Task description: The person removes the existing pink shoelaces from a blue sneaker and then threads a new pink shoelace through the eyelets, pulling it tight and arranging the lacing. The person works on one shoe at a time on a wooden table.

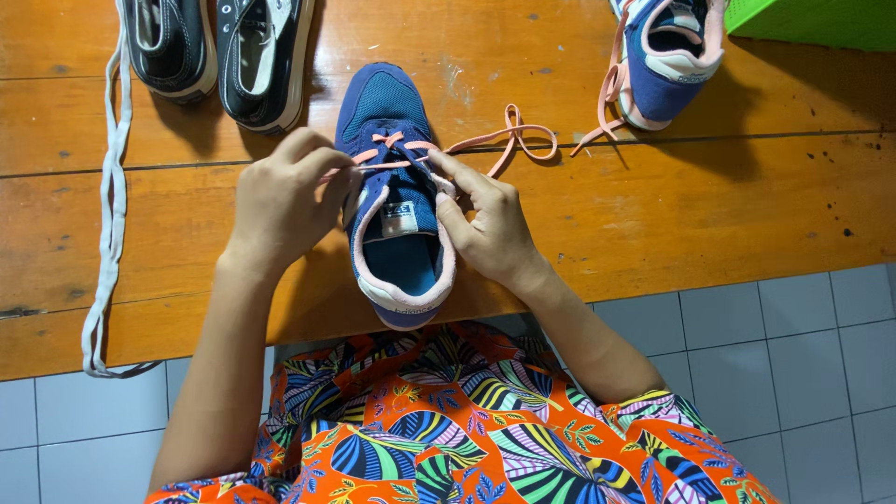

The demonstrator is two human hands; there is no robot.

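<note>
A blue sneaker with pink trim lies toe-away on the wooden table. A pink shoelace is threaded through its upper eyelets and trails off to the right. My left hand pinches the lace at the sneaker's left side. My right hand holds the lace and the eyelet edge on the right side. The matching blue sneaker stands at the back right with its own pink lace hanging loose.
Two black sneakers sit at the back left. A long white lace hangs over the table's front edge at left. A green basket is at the top right corner. Grey floor tiles lie below.
</note>
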